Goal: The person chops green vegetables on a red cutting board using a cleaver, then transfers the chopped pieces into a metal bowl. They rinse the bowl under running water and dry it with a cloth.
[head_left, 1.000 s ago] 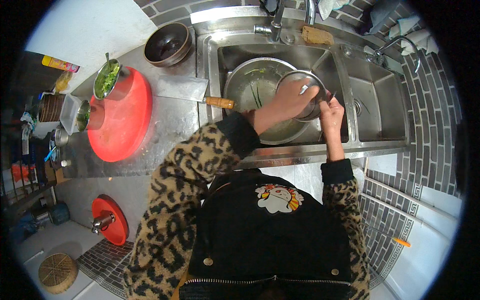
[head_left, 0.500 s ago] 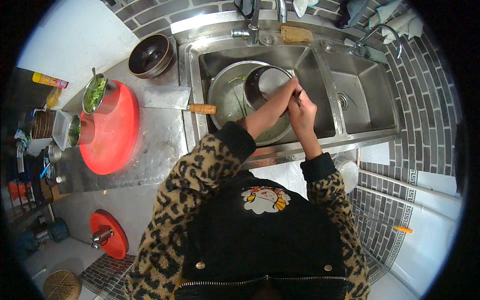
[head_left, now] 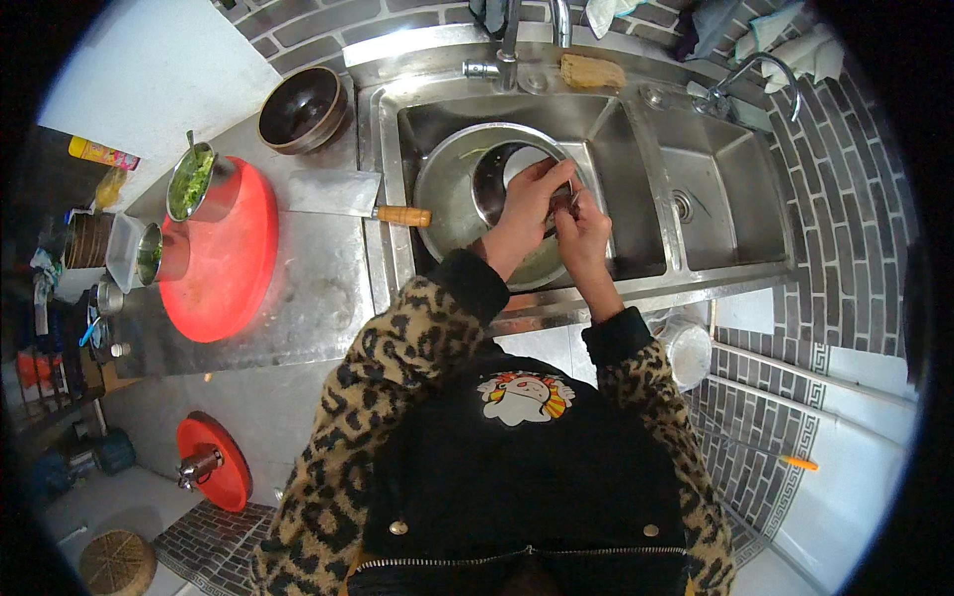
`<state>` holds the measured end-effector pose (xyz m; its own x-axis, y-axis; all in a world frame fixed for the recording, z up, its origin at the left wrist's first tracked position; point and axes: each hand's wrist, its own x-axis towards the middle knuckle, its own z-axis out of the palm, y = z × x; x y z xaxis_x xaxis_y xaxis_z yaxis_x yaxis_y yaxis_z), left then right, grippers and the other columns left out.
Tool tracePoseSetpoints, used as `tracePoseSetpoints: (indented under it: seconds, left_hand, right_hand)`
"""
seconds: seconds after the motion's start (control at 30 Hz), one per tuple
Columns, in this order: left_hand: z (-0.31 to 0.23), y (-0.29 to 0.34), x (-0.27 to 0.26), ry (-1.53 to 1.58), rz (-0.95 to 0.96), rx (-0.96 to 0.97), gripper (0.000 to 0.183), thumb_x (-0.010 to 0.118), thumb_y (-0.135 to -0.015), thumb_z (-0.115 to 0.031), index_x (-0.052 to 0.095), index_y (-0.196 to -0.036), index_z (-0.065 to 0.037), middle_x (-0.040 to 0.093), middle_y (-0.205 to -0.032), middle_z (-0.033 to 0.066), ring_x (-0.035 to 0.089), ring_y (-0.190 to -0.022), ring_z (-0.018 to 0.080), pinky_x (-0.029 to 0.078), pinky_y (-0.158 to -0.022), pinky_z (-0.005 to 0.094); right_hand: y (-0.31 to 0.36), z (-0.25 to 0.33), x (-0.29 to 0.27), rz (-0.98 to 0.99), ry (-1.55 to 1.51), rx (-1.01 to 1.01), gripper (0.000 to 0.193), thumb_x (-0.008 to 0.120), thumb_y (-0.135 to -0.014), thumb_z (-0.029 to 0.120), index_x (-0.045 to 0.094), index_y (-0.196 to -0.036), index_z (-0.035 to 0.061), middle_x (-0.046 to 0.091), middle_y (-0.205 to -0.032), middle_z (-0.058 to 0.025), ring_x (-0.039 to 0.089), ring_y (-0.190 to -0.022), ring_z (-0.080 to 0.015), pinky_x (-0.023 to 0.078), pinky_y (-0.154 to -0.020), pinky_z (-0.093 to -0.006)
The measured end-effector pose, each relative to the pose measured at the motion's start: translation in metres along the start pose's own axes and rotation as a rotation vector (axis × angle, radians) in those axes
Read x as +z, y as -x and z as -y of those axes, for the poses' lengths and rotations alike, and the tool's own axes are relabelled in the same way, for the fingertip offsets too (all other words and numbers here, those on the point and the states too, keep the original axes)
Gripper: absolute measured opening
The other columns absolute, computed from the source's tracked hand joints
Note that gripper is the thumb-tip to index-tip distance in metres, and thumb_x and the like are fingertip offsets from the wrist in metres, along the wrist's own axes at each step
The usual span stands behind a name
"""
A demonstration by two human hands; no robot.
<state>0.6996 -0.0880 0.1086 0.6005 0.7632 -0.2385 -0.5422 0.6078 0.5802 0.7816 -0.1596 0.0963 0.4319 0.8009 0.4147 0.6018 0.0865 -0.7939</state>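
In the left sink basin (head_left: 616, 129) sits a large metal bowl (head_left: 437, 199) holding water and some green strands. A dark brown bowl (head_left: 485, 189) lies within it, with a white round piece (head_left: 519, 162) showing inside. My left hand (head_left: 532, 207) reaches over the dark bowl, its fingers bent and closed. Beside it, my right hand (head_left: 584, 233) is also closed, fingertips meeting the left ones. Between them shows a small dark reddish thing, mostly covered by the fingers; its kind is unclear.
Left of the sink lie a cleaver (head_left: 333, 194), a red round cutting board (head_left: 224, 288), a metal pot of chopped greens (head_left: 194, 184) and a dark bowl (head_left: 301, 109). Faucets (head_left: 507, 50) and a yellow sponge (head_left: 591, 71) line the back. A second basin (head_left: 720, 204) is at right.
Both hands have shifted left and slightly nearer, and the left hand has turned so its back shows. The dark bowl has moved a little left.
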Motion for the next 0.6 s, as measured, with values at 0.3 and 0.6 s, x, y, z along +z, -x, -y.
tracePoseSetpoints:
  seconds: [0.3,0.6]
  left_hand:
    - [0.008,-0.002,-0.012,0.081,0.009,0.051,0.009,0.064,-0.089,-0.013,0.061,-0.094,-0.006,0.06,-0.084,0.001,0.058,-0.072,0.0123,0.049,-0.064,0.0281]
    - [0.01,-0.005,-0.021,0.039,-0.161,0.014,0.008,0.065,-0.087,-0.01,0.061,-0.092,-0.005,0.059,-0.085,0.0015,0.058,-0.075,0.0127,0.049,-0.063,0.0295]
  right_hand:
    - [0.009,-0.006,0.007,0.096,0.069,0.055,0.049,0.063,-0.078,0.005,0.055,-0.127,0.0059,0.065,-0.079,-0.0162,0.067,-0.07,-0.0296,0.052,-0.065,-0.0368]
    - [0.012,-0.016,0.015,0.137,0.199,0.011,0.056,0.064,-0.075,0.004,0.054,-0.13,0.0097,0.067,-0.084,-0.0175,0.066,-0.075,-0.0364,0.053,-0.065,-0.0419]
